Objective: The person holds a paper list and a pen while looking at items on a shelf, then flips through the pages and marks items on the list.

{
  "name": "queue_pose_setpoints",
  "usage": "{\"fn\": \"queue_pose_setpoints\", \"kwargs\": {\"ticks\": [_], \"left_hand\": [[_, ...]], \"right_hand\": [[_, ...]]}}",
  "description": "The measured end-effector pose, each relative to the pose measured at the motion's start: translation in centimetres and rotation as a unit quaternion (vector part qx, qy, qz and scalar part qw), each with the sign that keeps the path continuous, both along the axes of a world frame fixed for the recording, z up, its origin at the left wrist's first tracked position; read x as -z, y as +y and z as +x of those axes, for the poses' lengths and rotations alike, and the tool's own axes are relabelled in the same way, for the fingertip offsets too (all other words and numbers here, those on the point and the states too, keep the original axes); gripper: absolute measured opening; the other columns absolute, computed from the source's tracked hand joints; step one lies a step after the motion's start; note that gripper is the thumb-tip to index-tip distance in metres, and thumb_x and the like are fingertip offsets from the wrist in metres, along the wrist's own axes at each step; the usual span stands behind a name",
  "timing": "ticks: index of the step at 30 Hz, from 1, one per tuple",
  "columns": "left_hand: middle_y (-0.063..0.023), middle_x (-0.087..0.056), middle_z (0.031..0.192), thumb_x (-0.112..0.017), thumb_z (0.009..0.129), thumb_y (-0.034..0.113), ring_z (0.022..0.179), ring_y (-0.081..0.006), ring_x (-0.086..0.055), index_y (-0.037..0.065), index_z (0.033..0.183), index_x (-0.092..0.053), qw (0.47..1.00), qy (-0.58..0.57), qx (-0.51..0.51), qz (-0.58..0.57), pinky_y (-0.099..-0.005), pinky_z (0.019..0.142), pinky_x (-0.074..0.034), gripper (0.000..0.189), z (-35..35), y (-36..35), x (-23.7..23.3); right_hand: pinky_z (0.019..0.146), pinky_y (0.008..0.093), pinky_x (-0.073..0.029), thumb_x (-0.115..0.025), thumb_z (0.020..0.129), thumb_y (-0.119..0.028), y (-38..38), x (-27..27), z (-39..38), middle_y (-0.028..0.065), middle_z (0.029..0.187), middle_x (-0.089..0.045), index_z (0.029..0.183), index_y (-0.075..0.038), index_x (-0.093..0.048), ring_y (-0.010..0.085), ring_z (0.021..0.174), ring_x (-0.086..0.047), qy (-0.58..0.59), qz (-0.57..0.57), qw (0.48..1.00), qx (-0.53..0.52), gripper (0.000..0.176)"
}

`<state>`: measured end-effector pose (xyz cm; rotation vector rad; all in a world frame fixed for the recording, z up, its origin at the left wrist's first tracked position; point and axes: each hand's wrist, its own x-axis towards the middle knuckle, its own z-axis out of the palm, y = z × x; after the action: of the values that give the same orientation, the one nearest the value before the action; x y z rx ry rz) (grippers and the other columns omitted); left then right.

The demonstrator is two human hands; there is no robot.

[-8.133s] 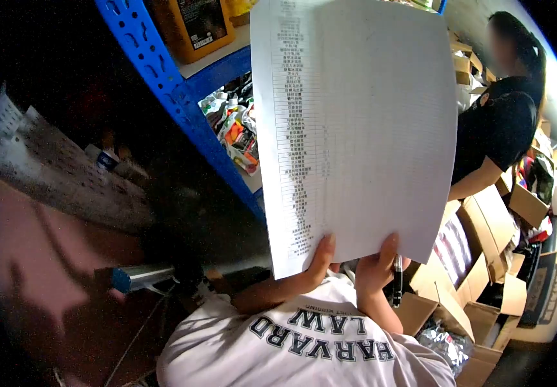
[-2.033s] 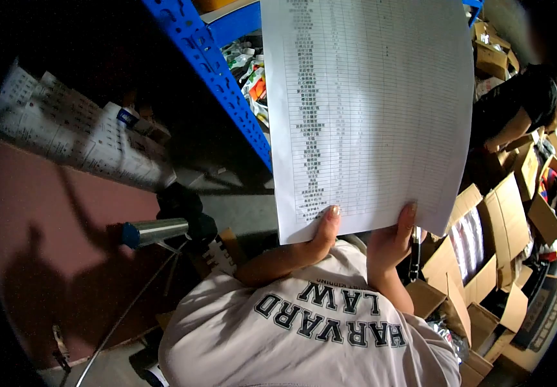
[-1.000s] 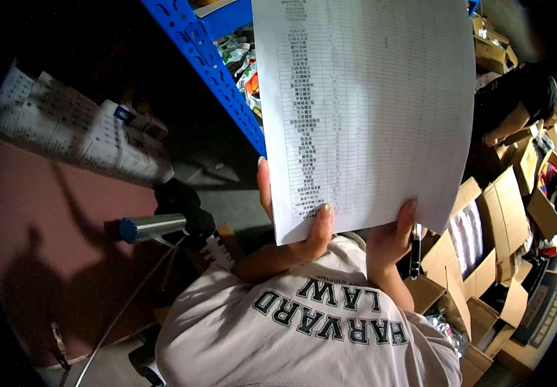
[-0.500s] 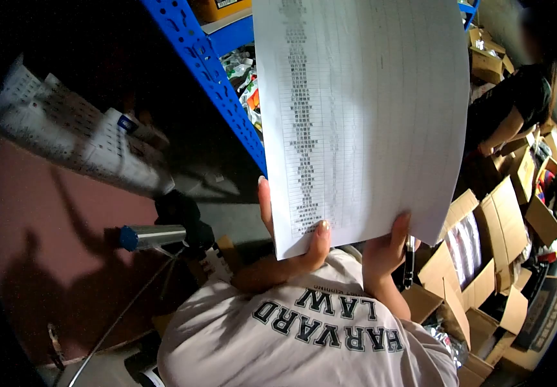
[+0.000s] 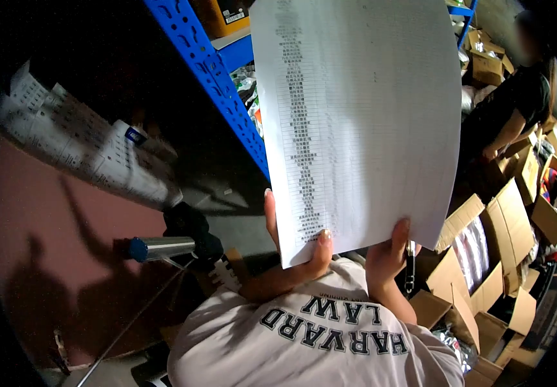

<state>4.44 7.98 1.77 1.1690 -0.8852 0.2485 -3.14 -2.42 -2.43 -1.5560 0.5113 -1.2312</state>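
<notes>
White paper, bent in a shallow curve, fills the middle of the view; take this printed sheet (image 5: 381, 142) as the clock's centre. It stands raised before the wearer, its top running out of view at twelve, a long column of characters along its left side.

At seven o'clock the left hand (image 5: 314, 255) grips the lower left corner: thumb on the printed face, a fingertip curling round the side edge from behind. Just before six, the right hand (image 5: 389, 255) pinches the bottom edge, thumb in front, its other fingers mostly hidden. It also holds a dark pen (image 5: 410, 267), pointing down at five; exactly which fingers clasp it cannot be told. Gripping so low probably leaves nearly all the print uncovered, while the bend likely stiffens the sheet so its unsupported top does not flop. Tucking the pen alongside presumably frees the thumb to press the paper.

Lettered fabric of the wearer's shirt (image 5: 330, 335) lies at six. Open cartons (image 5: 510, 216) crowd four o'clock, their flaps folded outward, perhaps to leave the wrapped goods reachable. A co-worker (image 5: 507, 106) in black stands near three. Blue shelving (image 5: 207, 74) slants at ten; a blue-capped metal tube (image 5: 165, 248) juts out at eight.
</notes>
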Motion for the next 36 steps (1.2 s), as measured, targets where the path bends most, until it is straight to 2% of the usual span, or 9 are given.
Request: {"fn": "queue_pose_setpoints", "kwargs": {"ticks": [2, 6, 8, 10, 12, 15, 28, 30, 36], "left_hand": [[-0.0204, -0.012, 0.126, -0.037, 0.067, -0.004, 0.113, -0.0246, -0.023, 0.009, 0.124, 0.014, 1.0, -0.003, -0.003, 0.003, -0.0374, 0.09, -0.025, 0.078, 0.1, 0.0, 0.0], [-0.02, -0.01, 0.126, -0.037, 0.068, -0.004, 0.114, -0.0248, -0.022, 0.009, 0.124, 0.015, 1.0, -0.012, 0.009, -0.007, -0.0376, 0.091, -0.023, 0.078, 0.3, -0.1, 0.1], [-0.0197, -0.009, 0.127, -0.037, 0.068, -0.004, 0.114, -0.0249, -0.022, 0.009, 0.123, 0.016, 1.0, -0.01, 0.017, -0.013, -0.038, 0.091, -0.023, 0.078, 0.3, 0.0, 0.1], [-0.0195, -0.009, 0.127, -0.039, 0.068, -0.002, 0.114, -0.0248, -0.022, 0.008, 0.123, 0.017, 0.999, 0.01, 0.028, -0.019, -0.0386, 0.092, -0.022, 0.079, 0.3, 0.0, 0.2], [-0.0193, -0.009, 0.127, -0.04, 0.068, 0.001, 0.114, -0.0247, -0.021, 0.007, 0.123, 0.019, 0.999, 0.03, 0.009, -0.022, -0.0388, 0.092, -0.022, 0.08, 0.2, -0.3, 0.3], [-0.0194, -0.009, 0.127, -0.042, 0.068, 0.005, 0.114, -0.0249, -0.021, 0.004, 0.122, 0.019, 1.0, 0.02, -0.005, -0.015, -0.0389, 0.092, -0.021, 0.082, 0.5, -0.4, 0.6], [-0.0185, -0.017, 0.12, -0.042, 0.07, 0.006, 0.107, -0.0233, -0.027, 0.001, 0.12, 0.011, 0.985, 0.164, -0.026, 0.048, -0.0358, 0.087, -0.026, 0.073, -0.5, -0.6, 1.6], [-0.0183, -0.018, 0.118, -0.042, 0.07, 0.006, 0.106, -0.023, -0.028, 0.001, 0.12, 0.009, 0.982, 0.182, -0.03, 0.048, -0.0353, 0.086, -0.027, 0.071, -0.5, -0.6, 1.6], [-0.0178, -0.022, 0.115, -0.041, 0.071, 0.006, 0.102, -0.022, -0.031, 0.0, 0.119, 0.005, 0.966, 0.251, -0.033, 0.059, -0.0337, 0.083, -0.029, 0.067, -0.7, -0.1, 1.4]], "right_hand": [[0.07, 0.0269, -0.04, -0.044, 0.08, -0.01, -0.3, 0.9, 0.0, 0.0081, 0.089, -0.049, 0.093, -0.002, -0.044, 0.0137, 0.079, -0.047, 0.059, -0.077, 0.994, 0.056, 0.015], [0.07, 0.0273, -0.04, -0.045, 0.08, -0.01, 0.1, -0.8, 0.8, 0.0077, 0.088, -0.049, 0.093, -0.003, -0.044, 0.0133, 0.079, -0.047, -0.218, 0.22, 0.943, -0.121, 0.015], [0.071, 0.0277, -0.04, -0.044, 0.08, -0.01, -0.1, 0.6, 0.0, 0.0076, 0.088, -0.049, 0.093, -0.003, -0.044, 0.0133, 0.08, -0.047, 0.004, -0.031, 0.999, 0.015, 0.015], [0.071, 0.0278, -0.04, -0.044, 0.08, -0.01, 0.1, 0.0, 0.1, 0.0074, 0.088, -0.05, 0.093, -0.003, -0.044, 0.0134, 0.08, -0.047, 0.0, -0.029, 1.0, -0.004, 0.015], [0.072, 0.0278, -0.04, -0.044, 0.08, -0.01, 0.4, -1.6, 0.7, 0.0071, 0.088, -0.05, 0.093, -0.003, -0.045, 0.0136, 0.08, -0.047, -0.231, 0.222, 0.931, -0.174, 0.014], [0.061, 0.0273, -0.043, -0.049, 0.078, -0.011, 0.4, -1.4, 0.9, 0.0073, 0.081, -0.049, 0.088, -0.002, -0.044, 0.0142, 0.074, -0.049, -0.229, 0.252, 0.931, -0.135, 0.015], [0.068, 0.0255, -0.04, -0.045, 0.08, -0.015, -0.1, -0.9, 0.5, 0.0068, 0.086, -0.049, 0.09, -0.002, -0.045, 0.012, 0.077, -0.047, -0.182, 0.203, 0.95, -0.152, 0.016], [0.068, 0.0258, -0.04, -0.045, 0.08, -0.015, -0.2, 0.0, 0.3, 0.0072, 0.087, -0.048, 0.091, -0.002, -0.044, 0.0127, 0.078, -0.047, -0.026, 0.049, 0.998, -0.023, 0.017], [0.071, 0.0272, -0.04, -0.044, 0.08, -0.014, 0.3, -0.9, 0.8, 0.0084, 0.089, -0.048, 0.093, -0.002, -0.043, 0.0143, 0.082, -0.046, -0.148, 0.184, 0.962, -0.139, 0.017]]}}
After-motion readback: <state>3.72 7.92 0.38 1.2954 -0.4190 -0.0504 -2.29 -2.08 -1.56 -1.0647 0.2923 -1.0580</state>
